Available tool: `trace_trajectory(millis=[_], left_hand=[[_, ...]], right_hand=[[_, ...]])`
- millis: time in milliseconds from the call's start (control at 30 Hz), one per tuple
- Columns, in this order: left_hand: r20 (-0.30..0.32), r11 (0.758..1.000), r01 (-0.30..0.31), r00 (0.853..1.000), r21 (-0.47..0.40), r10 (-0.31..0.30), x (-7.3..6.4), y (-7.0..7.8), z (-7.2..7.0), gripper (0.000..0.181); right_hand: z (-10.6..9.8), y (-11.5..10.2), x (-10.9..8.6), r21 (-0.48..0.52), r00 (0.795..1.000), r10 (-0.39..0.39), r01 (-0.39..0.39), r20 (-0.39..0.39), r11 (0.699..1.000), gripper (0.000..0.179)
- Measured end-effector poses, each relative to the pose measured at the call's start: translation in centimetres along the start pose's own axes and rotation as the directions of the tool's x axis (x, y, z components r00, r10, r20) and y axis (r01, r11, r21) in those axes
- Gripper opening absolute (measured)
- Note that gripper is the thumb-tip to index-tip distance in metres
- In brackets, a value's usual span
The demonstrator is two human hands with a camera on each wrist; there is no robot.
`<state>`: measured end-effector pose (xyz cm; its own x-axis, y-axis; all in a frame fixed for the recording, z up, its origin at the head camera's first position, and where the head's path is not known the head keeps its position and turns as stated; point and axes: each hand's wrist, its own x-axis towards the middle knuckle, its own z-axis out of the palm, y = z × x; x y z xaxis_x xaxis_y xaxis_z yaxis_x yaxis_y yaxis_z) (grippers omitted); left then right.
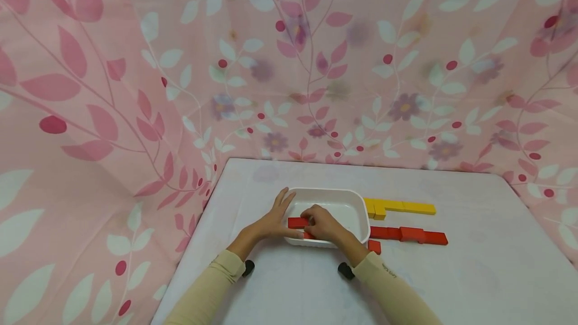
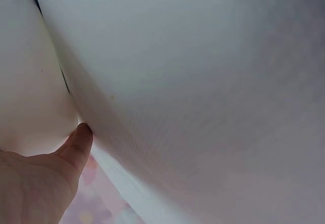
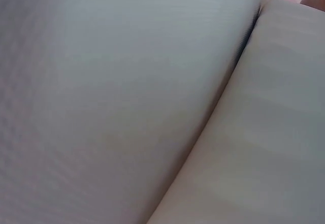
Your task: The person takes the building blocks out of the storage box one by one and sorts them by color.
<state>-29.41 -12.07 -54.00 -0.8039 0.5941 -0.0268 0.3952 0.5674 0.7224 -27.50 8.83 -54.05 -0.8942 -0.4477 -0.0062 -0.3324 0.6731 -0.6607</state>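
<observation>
A white plastic tub (image 1: 345, 214) stands on the table. My left hand (image 1: 270, 222) is at its left end, fingers spread towards the far side and thumb stretched along the near wall. In the left wrist view the thumb (image 2: 76, 150) reaches the tub's edge. My right hand (image 1: 322, 223) is inside the tub with fingers curled, pinching the right end of a red block (image 1: 296, 223). A second red block (image 1: 308, 236) lies by the near wall, partly hidden under the hands. The right wrist view is mostly filled by the tub's outer wall (image 3: 284, 112).
Right of the tub, yellow blocks (image 1: 417, 208) lie in a row at the back. Nearer is a row of red blocks (image 1: 411, 234), with a single red block (image 1: 374, 247) by the tub's near right corner. White cloth covers the table (image 1: 474, 275); patterned pink fabric (image 1: 316, 64) hangs behind.
</observation>
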Motion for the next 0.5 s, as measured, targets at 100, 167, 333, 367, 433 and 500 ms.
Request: trace_trajectory(millis=[100, 167, 333, 367, 433, 500], left_hand=[[-0.002, 1.000, 0.002, 1.000, 0.005, -0.002, -0.04, 0.01, 0.06, 0.124], [-0.009, 1.000, 0.003, 1.000, 0.002, -0.003, -0.08, 0.05, 0.07, 0.124], [-0.013, 1.000, 0.001, 1.000, 0.010, -0.001, -0.11, 0.00, 0.08, 0.124], [-0.015, 1.000, 0.000, 1.000, 0.008, 0.000, -0.12, 0.02, 0.08, 0.124], [-0.021, 1.000, -0.002, 1.000, -0.008, 0.002, -0.15, 0.12, 0.06, 0.124], [-0.015, 1.000, 0.001, 1.000, -0.016, -0.001, -0.24, 0.17, 0.14, 0.125]], right_hand=[[-0.02, -0.04, 0.02, 0.007, 1.000, 0.021, -0.021, 0.003, 1.000, 0.032], [-0.01, -0.04, 0.13, 0.015, 0.999, 0.038, -0.038, 0.012, 0.999, 0.032], [0.01, -0.01, 0.33, 0.016, 0.998, 0.061, -0.061, 0.020, 0.998, 0.031], [0.05, 0.03, 0.35, 0.013, 0.998, 0.061, -0.061, 0.019, 0.998, 0.030], [0.12, 0.09, 0.32, 0.010, 0.998, 0.059, -0.059, 0.010, 0.998, 0.029], [0.24, 0.16, 0.17, 0.012, 0.999, 0.049, -0.049, 0.006, 0.999, 0.028]])
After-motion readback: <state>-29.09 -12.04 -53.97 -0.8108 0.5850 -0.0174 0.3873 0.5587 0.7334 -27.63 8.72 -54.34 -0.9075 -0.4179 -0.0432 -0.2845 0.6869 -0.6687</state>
